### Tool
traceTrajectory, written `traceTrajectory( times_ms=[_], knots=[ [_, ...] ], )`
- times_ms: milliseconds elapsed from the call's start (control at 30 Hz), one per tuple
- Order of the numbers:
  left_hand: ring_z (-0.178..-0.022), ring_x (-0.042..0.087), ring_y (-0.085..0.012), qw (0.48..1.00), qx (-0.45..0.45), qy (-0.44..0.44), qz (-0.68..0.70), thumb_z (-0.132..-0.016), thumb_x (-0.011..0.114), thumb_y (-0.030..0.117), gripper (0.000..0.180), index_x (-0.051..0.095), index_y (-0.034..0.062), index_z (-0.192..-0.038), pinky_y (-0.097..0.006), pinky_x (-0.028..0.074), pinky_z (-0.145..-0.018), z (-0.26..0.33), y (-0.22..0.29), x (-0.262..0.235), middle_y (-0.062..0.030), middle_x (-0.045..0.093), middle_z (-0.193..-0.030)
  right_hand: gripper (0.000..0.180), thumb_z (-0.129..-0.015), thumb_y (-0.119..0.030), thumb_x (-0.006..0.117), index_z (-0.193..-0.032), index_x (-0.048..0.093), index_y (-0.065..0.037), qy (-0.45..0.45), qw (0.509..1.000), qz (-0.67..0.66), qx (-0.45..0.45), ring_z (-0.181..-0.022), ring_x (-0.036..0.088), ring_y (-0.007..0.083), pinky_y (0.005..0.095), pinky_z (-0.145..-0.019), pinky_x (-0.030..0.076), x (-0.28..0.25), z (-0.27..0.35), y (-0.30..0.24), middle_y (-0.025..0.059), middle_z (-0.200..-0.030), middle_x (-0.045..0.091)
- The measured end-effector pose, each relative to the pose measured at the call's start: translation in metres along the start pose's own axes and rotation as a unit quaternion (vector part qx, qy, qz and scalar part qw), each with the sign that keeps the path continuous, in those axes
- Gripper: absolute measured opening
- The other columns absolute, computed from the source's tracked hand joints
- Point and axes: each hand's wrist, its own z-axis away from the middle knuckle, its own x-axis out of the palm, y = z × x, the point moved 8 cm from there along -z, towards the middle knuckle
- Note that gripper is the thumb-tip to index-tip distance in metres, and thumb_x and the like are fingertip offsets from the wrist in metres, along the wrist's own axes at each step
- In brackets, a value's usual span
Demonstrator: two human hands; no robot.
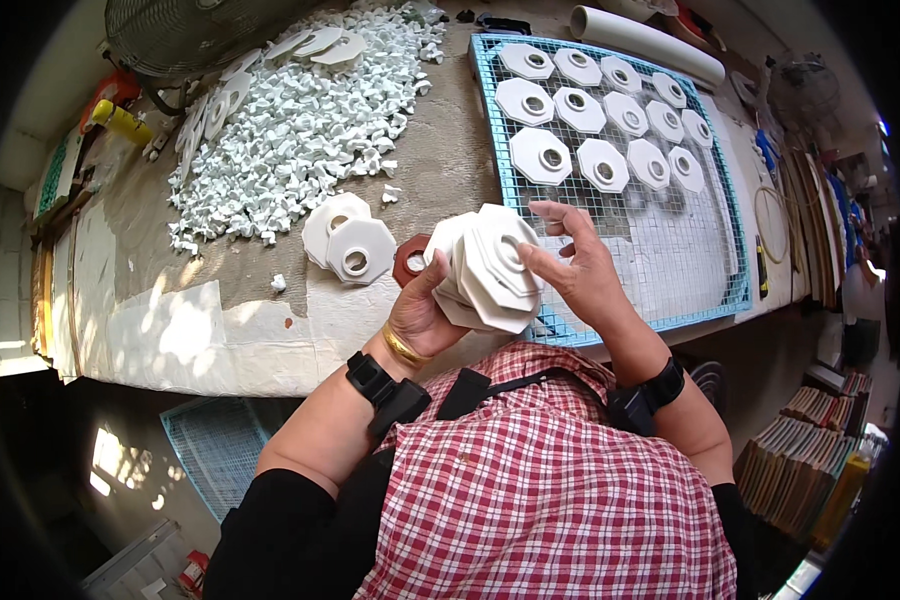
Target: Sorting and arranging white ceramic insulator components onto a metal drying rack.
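My left hand (422, 312) is closed around a stack of white octagonal discs (485, 285) with round holes in the middle. The stack tilts over the table's near edge. At its right side hovers my right hand (582, 262), its fingers apart and bent. The thumb is at the rim of the front disc; whether it touches cannot be told. Left of the stack, two more white octagonal discs (377, 258) overlap on the table. A reddish-brown octagonal piece (411, 259) with a hole lies partly hidden behind the stack.
A blue mesh-covered frame (742, 280) at right carries rows of white octagonal discs (578, 110). A large heap of small white pieces (305, 120) covers the table's far left, with more discs (338, 48) on it. Beyond are a fan (185, 35) and a white tube (650, 46).
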Motion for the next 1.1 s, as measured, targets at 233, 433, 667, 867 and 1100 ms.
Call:
traceTrajectory(
  times_ms=[233, 433, 667, 867, 1100],
  knots=[
    [-0.129, 0.050, -0.0313, 0.999, -0.013, -0.008, -0.040, -0.088, 0.071, 0.028, 0.074, 0.032, 0.0044, -0.146, -0.047, 0.040, -0.112, -0.022, -0.015, -0.014, -0.0165, 0.050, -0.139, 0.053, -0.079, -0.026, 0.081, -0.123, 0.059, -0.006, 0.027, 0.998, 0.038, -0.053, -0.099, 0.057, 0.0215, 0.0341, -0.084, 0.051, -0.033, -0.002, -0.012, 0.0127, -0.110, 0.056],
    [-0.134, 0.046, -0.0347, 0.998, -0.040, -0.010, -0.049, -0.083, 0.076, 0.038, 0.090, 0.025, 0.0076, -0.151, -0.051, 0.037, -0.114, -0.039, -0.041, 0.005, -0.0204, 0.044, -0.144, 0.070, -0.076, -0.036, 0.083, -0.126, 0.055, 0.004, -0.095, 0.992, -0.023, 0.077, -0.109, 0.062, 0.0308, 0.0385, -0.092, 0.051, -0.050, 0.004, 0.019, 0.0239, -0.120, 0.061],
    [-0.128, 0.051, -0.0312, 0.987, -0.109, 0.052, -0.106, -0.077, 0.082, 0.037, 0.093, 0.029, 0.0051, -0.148, -0.049, 0.040, -0.111, -0.089, -0.126, -0.018, -0.0174, 0.050, -0.137, 0.043, -0.080, -0.026, 0.082, -0.106, 0.060, -0.001, -0.036, 0.996, -0.062, 0.052, -0.092, 0.063, 0.0153, 0.0297, -0.079, 0.051, -0.131, 0.024, 0.079, 0.0084, -0.098, 0.066],
    [-0.127, 0.052, -0.0323, 0.990, -0.100, 0.048, -0.087, -0.078, 0.080, 0.039, 0.091, 0.032, 0.0048, -0.147, -0.052, 0.042, -0.109, -0.172, -0.226, -0.022, -0.0183, 0.051, -0.137, 0.024, -0.088, -0.022, 0.073, -0.093, 0.059, -0.004, -0.106, 0.957, -0.245, 0.111, -0.074, 0.056, 0.0066, 0.0231, -0.066, 0.047, -0.218, 0.048, 0.200, 0.0003, -0.080, 0.061],
    [-0.129, 0.050, -0.0312, 0.993, -0.077, 0.069, -0.056, -0.077, 0.083, 0.026, 0.088, 0.033, 0.0065, -0.146, -0.051, 0.039, -0.112, -0.226, -0.275, -0.017, -0.0152, 0.051, -0.138, 0.020, -0.095, -0.027, 0.066, -0.095, 0.057, -0.009, -0.094, 0.945, -0.273, 0.152, -0.065, 0.049, 0.0007, 0.0167, -0.055, 0.037, -0.294, 0.050, 0.258, -0.0047, -0.078, 0.057]
  ],
)
